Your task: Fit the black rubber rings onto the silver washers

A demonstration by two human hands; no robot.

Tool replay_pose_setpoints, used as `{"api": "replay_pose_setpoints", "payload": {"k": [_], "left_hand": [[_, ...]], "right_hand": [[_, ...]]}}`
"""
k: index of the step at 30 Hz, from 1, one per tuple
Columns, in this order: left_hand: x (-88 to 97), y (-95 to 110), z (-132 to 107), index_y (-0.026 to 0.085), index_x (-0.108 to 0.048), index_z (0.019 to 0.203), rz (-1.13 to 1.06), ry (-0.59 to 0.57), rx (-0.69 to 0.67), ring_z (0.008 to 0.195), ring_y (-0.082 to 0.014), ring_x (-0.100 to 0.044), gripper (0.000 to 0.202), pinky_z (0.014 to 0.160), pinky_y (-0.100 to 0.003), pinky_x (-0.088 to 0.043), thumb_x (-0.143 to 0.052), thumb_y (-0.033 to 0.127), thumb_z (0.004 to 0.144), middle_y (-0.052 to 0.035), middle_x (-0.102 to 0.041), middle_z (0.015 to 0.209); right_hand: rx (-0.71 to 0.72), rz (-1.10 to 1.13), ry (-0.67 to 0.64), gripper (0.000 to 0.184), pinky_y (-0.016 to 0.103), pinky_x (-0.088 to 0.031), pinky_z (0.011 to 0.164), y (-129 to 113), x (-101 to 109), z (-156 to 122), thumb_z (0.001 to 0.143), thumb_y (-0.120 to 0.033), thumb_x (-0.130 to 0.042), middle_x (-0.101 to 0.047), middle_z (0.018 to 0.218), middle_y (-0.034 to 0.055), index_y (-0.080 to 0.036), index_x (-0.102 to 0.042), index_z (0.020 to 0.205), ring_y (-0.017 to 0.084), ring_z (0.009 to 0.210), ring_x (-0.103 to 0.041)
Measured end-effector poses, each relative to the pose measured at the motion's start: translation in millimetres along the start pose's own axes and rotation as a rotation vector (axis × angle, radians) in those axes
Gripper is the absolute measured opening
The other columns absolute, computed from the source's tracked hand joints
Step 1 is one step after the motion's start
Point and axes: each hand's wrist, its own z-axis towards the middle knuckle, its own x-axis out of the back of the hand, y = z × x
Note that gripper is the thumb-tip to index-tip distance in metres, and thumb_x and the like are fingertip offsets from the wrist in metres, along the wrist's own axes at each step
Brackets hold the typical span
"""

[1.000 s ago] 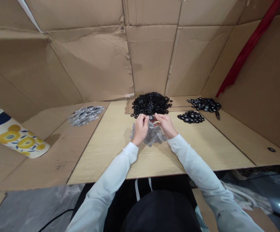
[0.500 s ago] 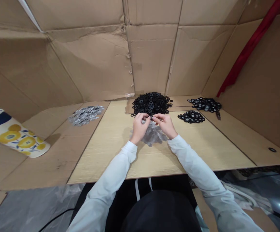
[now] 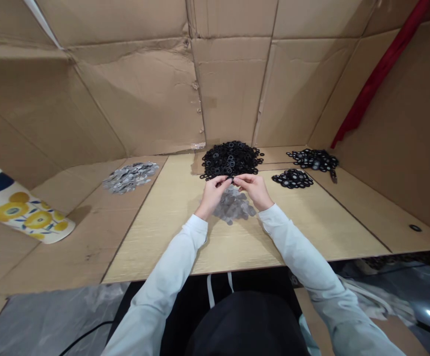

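Your left grip and right grip have drawn closer, fingertips pinching a small black ring between them, so both seemingly steady it; grey discs lie just nearer you.

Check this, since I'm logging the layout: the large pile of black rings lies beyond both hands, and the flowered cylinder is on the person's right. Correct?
Not quite: the head view shows the flowered cylinder on the person's left, not the right. The large pile of black rings does lie beyond the left hand and right hand.
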Motion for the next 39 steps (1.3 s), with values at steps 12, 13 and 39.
{"api": "replay_pose_setpoints", "payload": {"k": [12, 13, 39], "left_hand": [[0.2, 0, 0, 0.014, -0.065, 0.068, 0.191, 0.152, -0.125, 0.063, -0.0114, -0.048, 0.015, 0.064, -0.026, -0.038, -0.065, 0.029, 0.067, 0.0000, -0.055, 0.063], [0.4, -1, 0, 0.014, -0.065, 0.067, 0.223, 0.157, -0.144, 0.063, -0.0115, -0.048, 0.014, 0.064, -0.026, -0.038, -0.064, 0.028, 0.067, 0.0003, -0.054, 0.062], [0.5, -9, 0, 0.015, -0.056, 0.061, 0.255, 0.110, -0.115, 0.058, -0.0100, -0.042, 0.024, 0.057, -0.024, -0.032, -0.057, 0.036, 0.074, 0.0023, -0.049, 0.058]], "right_hand": [[-0.033, 0.047, -0.028, 0.026, 0.023, -0.042, 0.053, -6, -3, -3, 0.053, -0.037, -0.073, -0.064, 0.063, 0.0009, -0.015, -0.067, 0.065, 0.011, 0.059, -0.053], [-0.029, 0.042, -0.028, 0.026, 0.024, -0.042, 0.053, -6, -3, -3, 0.053, -0.037, -0.073, -0.064, 0.062, 0.0010, -0.015, -0.067, 0.065, 0.011, 0.059, -0.053], [0.012, -0.040, 0.038, 0.035, 0.028, -0.048, 0.053, 3, -5, -1, 0.054, -0.047, -0.068, -0.055, 0.057, -0.0011, -0.016, -0.060, 0.066, 0.012, 0.054, -0.050]]}}
